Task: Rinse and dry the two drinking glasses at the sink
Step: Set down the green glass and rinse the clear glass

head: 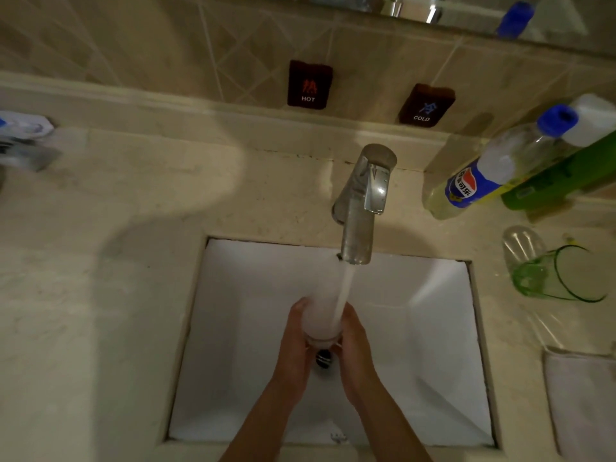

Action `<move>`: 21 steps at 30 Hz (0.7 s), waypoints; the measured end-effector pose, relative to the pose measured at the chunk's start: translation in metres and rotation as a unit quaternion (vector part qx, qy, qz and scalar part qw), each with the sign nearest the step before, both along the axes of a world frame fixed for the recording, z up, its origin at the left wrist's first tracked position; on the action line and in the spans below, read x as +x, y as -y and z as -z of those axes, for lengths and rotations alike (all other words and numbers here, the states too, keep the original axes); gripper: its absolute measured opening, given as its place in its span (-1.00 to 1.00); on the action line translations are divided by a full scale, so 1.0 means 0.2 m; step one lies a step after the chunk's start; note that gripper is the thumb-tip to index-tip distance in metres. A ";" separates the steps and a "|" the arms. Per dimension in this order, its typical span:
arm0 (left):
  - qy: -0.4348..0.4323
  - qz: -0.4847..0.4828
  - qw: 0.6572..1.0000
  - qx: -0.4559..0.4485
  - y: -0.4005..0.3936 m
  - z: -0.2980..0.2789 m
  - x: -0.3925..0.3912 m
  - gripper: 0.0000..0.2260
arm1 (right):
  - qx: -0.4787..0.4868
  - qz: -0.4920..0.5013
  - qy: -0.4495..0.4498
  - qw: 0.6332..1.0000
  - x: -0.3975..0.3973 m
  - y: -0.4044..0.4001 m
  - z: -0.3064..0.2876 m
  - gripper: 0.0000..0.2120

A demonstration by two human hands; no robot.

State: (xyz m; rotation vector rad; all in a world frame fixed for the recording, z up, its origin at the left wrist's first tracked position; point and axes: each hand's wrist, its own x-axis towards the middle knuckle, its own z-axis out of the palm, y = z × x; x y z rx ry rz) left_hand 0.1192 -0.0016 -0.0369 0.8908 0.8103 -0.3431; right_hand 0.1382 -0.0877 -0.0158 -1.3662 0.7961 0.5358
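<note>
Rinse | I'm gripping the clear glass [321, 315] with left hand [293, 345] and right hand [355, 348] under the faucet [363, 201] stream, sink [233, 328] centre | I'm judging a slow turn wets every wall | green glass [553, 275] waiting at 3 o'clock

We read "HOT" on the left dark wall tag [310, 83], "COLD" on the right one [426, 106], and a Pepsi logo on the bottle [480, 175] at the counter's right edge.

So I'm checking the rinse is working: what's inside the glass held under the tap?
The tap's stream runs into the glass, held between the left hand and right hand. It looks cloudy white with churning water. How full it is can't be told.
</note>
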 end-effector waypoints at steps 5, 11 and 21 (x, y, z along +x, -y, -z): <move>-0.027 0.021 0.999 0.011 0.02 0.01 -0.02 -0.79 | -0.011 0.010 -0.018 1.000 0.02 0.05 0.02 -0.77; 0.039 -0.020 0.994 0.100 0.02 0.02 -0.03 -0.43 | 0.004 -0.052 -0.076 0.996 0.02 0.01 0.04 -0.59; -0.020 -0.031 0.995 0.088 0.08 0.10 -0.01 -0.25 | -0.265 -0.257 0.037 0.929 -0.08 0.09 0.04 -0.38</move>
